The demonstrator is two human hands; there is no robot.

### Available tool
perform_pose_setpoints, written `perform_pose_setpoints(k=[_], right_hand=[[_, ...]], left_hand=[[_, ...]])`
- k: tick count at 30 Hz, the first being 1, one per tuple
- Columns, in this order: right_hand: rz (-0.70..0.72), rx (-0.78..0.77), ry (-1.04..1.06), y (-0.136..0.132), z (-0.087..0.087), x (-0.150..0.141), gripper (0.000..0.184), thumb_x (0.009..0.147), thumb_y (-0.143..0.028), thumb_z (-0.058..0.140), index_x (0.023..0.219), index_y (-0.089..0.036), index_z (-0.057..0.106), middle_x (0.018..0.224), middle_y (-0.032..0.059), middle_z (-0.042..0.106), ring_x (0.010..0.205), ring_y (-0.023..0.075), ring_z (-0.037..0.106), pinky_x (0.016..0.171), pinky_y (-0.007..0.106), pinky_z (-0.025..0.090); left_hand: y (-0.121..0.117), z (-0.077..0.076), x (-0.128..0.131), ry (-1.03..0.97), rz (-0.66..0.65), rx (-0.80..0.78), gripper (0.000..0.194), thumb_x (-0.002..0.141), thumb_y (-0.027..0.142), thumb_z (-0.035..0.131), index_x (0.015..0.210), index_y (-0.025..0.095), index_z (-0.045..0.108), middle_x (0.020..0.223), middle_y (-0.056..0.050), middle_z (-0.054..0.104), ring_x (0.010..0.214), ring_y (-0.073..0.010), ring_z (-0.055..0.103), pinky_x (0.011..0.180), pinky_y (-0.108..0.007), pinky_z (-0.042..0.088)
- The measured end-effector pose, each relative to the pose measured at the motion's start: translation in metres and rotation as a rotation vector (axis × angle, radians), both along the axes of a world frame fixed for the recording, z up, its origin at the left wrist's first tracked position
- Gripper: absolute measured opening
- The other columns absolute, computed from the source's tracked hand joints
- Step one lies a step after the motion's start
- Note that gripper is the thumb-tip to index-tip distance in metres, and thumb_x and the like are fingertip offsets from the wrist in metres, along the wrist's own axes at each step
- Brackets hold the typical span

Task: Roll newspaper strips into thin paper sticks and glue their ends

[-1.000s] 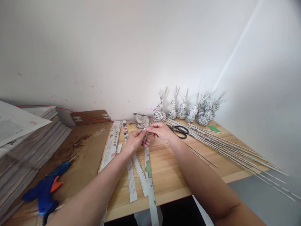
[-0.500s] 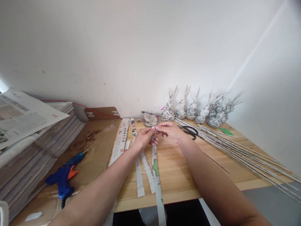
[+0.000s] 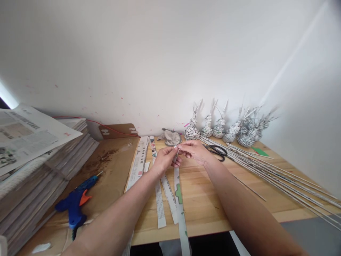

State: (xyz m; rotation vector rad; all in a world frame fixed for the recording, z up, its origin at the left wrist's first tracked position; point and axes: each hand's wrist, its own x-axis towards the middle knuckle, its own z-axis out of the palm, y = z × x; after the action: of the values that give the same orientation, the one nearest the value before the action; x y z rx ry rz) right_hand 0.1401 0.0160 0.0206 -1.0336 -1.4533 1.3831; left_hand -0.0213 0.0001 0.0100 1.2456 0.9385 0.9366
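Observation:
Both hands meet over the middle of the wooden table. My left hand (image 3: 167, 159) is closed on the upper end of a long paper strip (image 3: 179, 199), pale with green shapes, that hangs down past the table's front edge. My right hand (image 3: 194, 150) pinches the strip's top, thumb and fingertips against those of the left. The exact fold or roll between the fingertips is too small to make out. Under and beside my left forearm lie newspaper strips (image 3: 160, 208). Black-handled scissors (image 3: 218, 151) rest just behind my right wrist.
Newspaper-woven figures (image 3: 192, 129) stand along the wall, with a grey rag (image 3: 172, 137) left of them. Several thin paper rods (image 3: 266, 174) stretch off the right edge. On cardboard (image 3: 117, 156) at left lie a blue glue gun (image 3: 76, 202) and a tall newspaper stack (image 3: 53, 170).
My view has turned left, so everything sits further right in the picture. Both hands keep their grip on the strip, with only slight finger movement.

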Motion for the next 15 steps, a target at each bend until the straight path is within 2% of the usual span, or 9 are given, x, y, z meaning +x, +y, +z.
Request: perform_pose_setpoints(k=[7, 15], right_hand=[[-0.045, -0.05, 0.043, 0.0013, -0.0025, -0.0013, 0.026, 0.068, -0.039, 0.072, 0.076, -0.014, 0.071, 0.062, -0.0001, 0.06, 0.05, 0.0058, 0.043, 0.043, 0.021, 0.024], [-0.101, -0.058, 0.091, -0.0011, -0.0015, -0.0069, 0.027, 0.063, -0.038, 0.076, 0.072, -0.014, 0.068, 0.06, -0.0006, 0.057, 0.051, 0.0067, 0.045, 0.039, 0.02, 0.022]], left_hand=[[-0.0006, -0.0024, 0.0021, -0.03, -0.001, 0.007, 0.04, 0.08, 0.05, 0.054, 0.089, 0.012, 0.061, 0.064, -0.007, 0.066, 0.051, -0.0156, 0.063, 0.048, -0.025, 0.05], [-0.0018, -0.0015, 0.0043, -0.012, 0.01, 0.04, 0.031, 0.082, 0.044, 0.054, 0.085, 0.014, 0.059, 0.063, -0.006, 0.065, 0.052, -0.0151, 0.062, 0.053, -0.028, 0.053]])
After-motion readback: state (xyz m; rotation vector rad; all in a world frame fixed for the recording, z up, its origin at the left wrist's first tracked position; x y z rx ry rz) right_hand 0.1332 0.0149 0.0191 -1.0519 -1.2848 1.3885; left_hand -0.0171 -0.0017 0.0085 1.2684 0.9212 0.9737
